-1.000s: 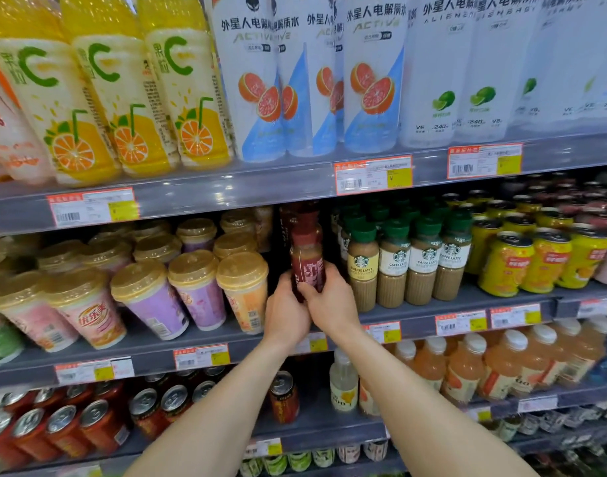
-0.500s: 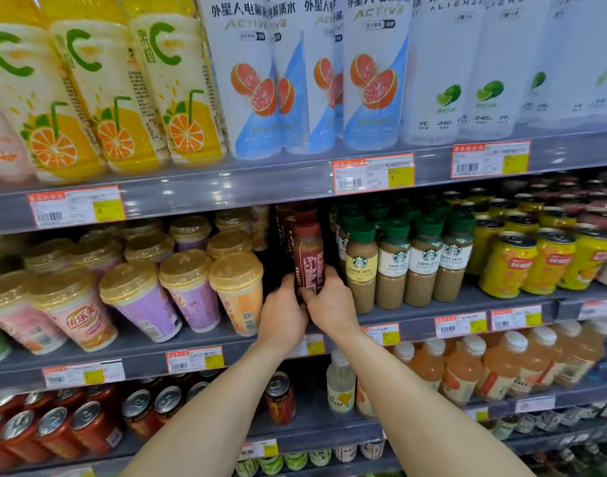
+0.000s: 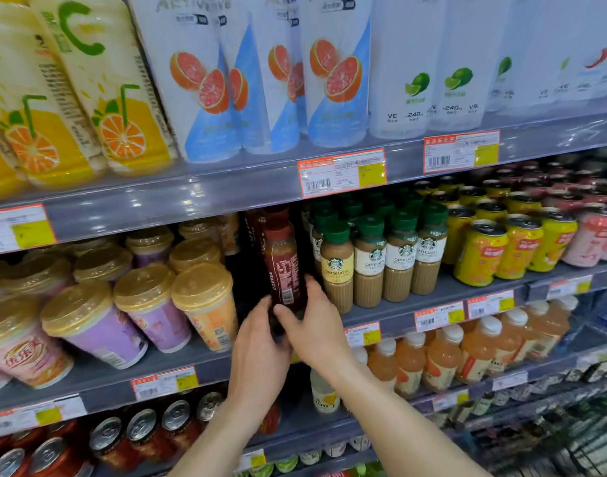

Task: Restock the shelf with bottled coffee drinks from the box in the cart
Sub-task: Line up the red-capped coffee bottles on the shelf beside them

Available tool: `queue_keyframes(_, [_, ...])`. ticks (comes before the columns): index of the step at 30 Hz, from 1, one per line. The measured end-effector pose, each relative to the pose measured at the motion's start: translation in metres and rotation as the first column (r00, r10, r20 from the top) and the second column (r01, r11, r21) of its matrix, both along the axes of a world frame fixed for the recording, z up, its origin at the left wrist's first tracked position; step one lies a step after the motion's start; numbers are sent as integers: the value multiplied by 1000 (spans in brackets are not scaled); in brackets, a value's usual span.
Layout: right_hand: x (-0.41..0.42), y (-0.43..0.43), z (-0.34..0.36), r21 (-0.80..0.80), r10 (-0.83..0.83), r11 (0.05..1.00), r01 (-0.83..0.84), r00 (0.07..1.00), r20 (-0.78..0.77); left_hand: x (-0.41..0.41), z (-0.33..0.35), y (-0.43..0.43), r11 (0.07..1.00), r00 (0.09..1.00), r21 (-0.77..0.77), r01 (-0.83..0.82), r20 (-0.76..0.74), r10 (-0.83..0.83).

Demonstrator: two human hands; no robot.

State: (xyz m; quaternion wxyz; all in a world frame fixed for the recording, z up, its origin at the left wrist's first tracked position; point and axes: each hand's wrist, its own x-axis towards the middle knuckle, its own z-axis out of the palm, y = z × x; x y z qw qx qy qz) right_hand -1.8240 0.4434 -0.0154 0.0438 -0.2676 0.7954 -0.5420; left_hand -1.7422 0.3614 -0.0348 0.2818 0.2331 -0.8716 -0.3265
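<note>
A dark red coffee bottle [image 3: 282,266] with a red cap stands upright at the front of the middle shelf [image 3: 467,294], in the gap between the cups and the green-capped bottles. More dark red bottles stand behind it. My left hand [image 3: 259,352] holds its base from the left. From the right, my right hand [image 3: 316,325] wraps the base, thumb across the front. The box and the cart are out of view.
Green-capped latte bottles [image 3: 369,263] crowd the right of the gap, gold-lidded milk-tea cups [image 3: 205,301] the left. Yellow cans [image 3: 481,253] sit further right. Tall drink bottles [image 3: 336,70] line the upper shelf, cans [image 3: 140,438] and juice bottles [image 3: 443,356] the lower ones.
The view has moved closer to the shelf. Both hands stay on the bottle's base, which has shifted slightly deeper into the gap.
</note>
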Motion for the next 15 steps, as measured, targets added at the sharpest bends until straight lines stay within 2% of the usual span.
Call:
queue_keyframes(2, [10, 13, -8, -30, -7, 1000, 6, 1000, -25, 14, -8, 4, 1000, 1000, 3, 10, -26, -10])
queue_keyframes(6, [27, 51, -36, -5, -53, 999, 53, 998, -46, 38, -27, 16, 984, 987, -178, -19, -157, -9])
queue_keyframes(8, [36, 72, -54, 28, -86, 996, 88, 994, -62, 49, -43, 27, 977, 988, -213, -2, -154, -32])
queue_keyframes(11, [56, 100, -82, 104, -108, 988, 115, 992, -68, 61, -70, 42, 974, 994, -200, 108, 56, -99])
queue_keyframes(13, [68, 117, -104, 188, -108, 976, 112, 994, -33, 64, -88, 54, 960, 941, -151, 236, 281, -188])
queue_keyframes(15, [80, 138, -126, 296, -118, 949, 104, 993, 29, 68, -105, 74, 942, 861, -66, 329, 430, -271])
